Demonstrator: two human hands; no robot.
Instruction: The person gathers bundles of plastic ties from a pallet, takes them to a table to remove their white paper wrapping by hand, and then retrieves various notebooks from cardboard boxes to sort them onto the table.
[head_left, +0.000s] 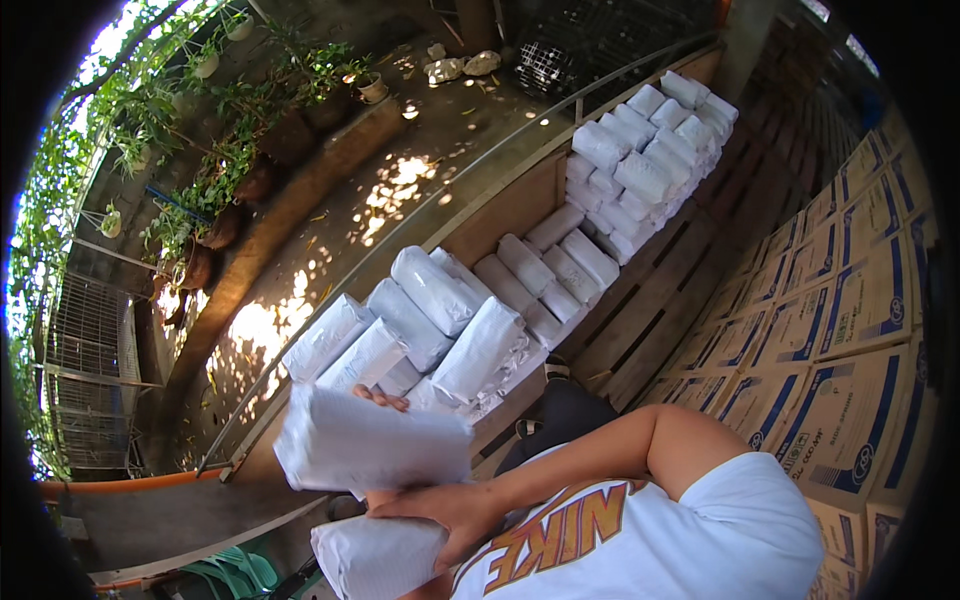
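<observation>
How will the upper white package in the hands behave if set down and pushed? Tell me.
The upper white package looks fairly stiff, since its block shape shows no obvious sag. Its broad, flat-looking sides suggest it would slide rather than roll. The stacked packages look creased, so its surface may also give slightly.

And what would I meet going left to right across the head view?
Wire cage → upper held pack → far pack pile → cartons.
</observation>
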